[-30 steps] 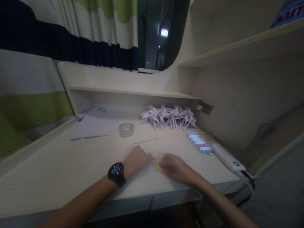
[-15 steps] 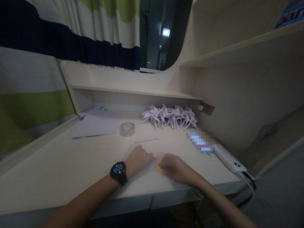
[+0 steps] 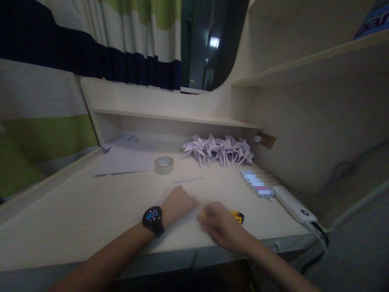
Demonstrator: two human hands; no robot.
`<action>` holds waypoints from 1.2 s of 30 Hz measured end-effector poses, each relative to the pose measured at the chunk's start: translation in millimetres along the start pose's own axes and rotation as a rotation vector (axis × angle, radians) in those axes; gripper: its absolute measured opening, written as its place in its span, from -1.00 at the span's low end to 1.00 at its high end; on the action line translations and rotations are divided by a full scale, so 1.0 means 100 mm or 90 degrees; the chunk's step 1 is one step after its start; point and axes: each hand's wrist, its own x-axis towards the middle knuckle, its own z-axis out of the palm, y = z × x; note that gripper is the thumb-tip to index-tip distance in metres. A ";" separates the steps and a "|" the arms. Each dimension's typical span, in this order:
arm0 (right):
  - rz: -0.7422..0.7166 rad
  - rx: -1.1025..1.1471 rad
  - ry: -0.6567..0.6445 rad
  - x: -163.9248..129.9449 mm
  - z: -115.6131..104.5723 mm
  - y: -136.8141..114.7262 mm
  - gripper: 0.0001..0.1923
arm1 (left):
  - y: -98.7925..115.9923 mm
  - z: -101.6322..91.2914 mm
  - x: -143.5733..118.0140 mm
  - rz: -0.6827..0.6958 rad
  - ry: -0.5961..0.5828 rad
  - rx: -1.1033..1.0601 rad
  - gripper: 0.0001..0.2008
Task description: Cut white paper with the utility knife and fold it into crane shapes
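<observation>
My left hand, with a black watch on the wrist, rests on the desk with its fingers curled down. It presses on a piece of white paper, of which only a thin edge shows. To its right, my right hand is closed around a yellow and black utility knife. The back end of the knife sticks out to the right; most of the rest is covered by the fingers, which are blurred. Beyond my left hand lies a thin rolled paper stick.
Behind the stick stands a roll of clear tape. White paper sheets lie at the back left. Several folded paper pinwheels are heaped at the back. A phone and a white power strip with cables are on the right.
My right hand has turned and shifted slightly toward me, so the knife's back end now shows to its right. My left hand stays in place.
</observation>
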 end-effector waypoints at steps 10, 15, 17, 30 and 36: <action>-0.010 -0.022 0.007 0.02 -0.03 -0.03 -0.82 | -0.11 -0.04 0.02 0.038 0.058 0.004 -0.74; -0.004 -0.027 0.009 0.02 -0.03 -0.05 -0.81 | -0.11 -0.19 -0.21 -0.078 0.064 -0.053 -0.78; -0.005 -0.028 0.014 0.02 -0.02 -0.04 -0.80 | -0.07 -0.19 -0.37 -0.099 0.059 -0.078 -0.67; -0.032 -0.023 0.023 0.03 0.01 0.02 -0.77 | -0.05 0.04 -0.60 -0.166 -0.069 -0.160 -0.49; -0.019 0.014 0.021 0.02 0.03 0.07 -0.78 | -0.04 0.04 -0.61 -0.171 -0.075 -0.158 -0.49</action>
